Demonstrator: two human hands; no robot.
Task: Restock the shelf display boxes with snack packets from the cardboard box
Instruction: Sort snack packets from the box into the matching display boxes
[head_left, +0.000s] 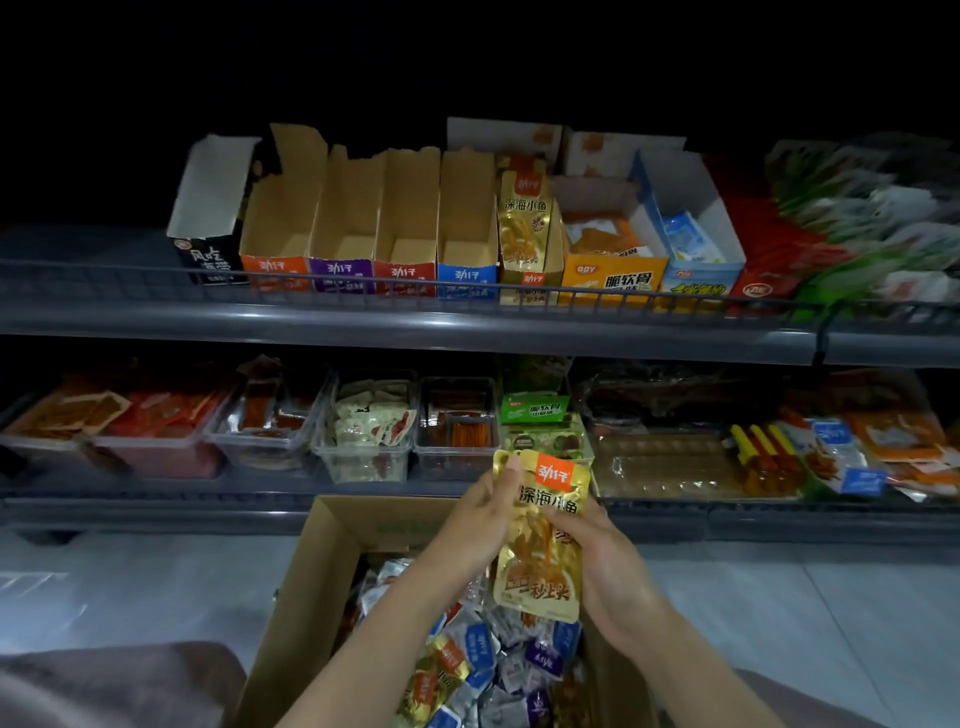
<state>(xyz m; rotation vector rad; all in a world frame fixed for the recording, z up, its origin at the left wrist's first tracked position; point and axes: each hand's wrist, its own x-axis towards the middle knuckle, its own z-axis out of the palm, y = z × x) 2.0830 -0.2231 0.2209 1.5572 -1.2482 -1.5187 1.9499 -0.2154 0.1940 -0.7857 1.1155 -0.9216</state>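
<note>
Now both hands are on a single gold packet (540, 566), held upright with its printed face toward the camera. It sits above the far end of the cardboard box (322, 571), just in front of the lower shelf (156, 506). The left hand (483, 514) takes it at the upper left corner, thumb pressed on the front beside the orange logo and fingers tucked behind. The right hand (608, 566) has its grip on the right edge, lower down, fingers curled round the side of the foil. So both grips are closed on that one packet.

Below, the cardboard box stands open on the floor (156, 587). Inside is a loose heap of packets (498, 660) in blue, purple, silver and gold, all jumbled together.

Up on the upper shelf (363, 325), behind a wire rail, runs a row of display boxes. From the left comes a black box (210, 260), then an orange-fronted box (275, 270), a purple-fronted box (341, 273), a red-fronted box (404, 275) and a blue-fronted box (466, 278). Those four show bare brown card inside. Right beside the blue one, the gold display box (530, 291) has matching gold packets standing in it. Further right, a yellow box (613, 275) and a light-blue box (696, 275) each carry some stock.

On the lower shelf, clear tubs (363, 457) hold assorted snacks.
</note>
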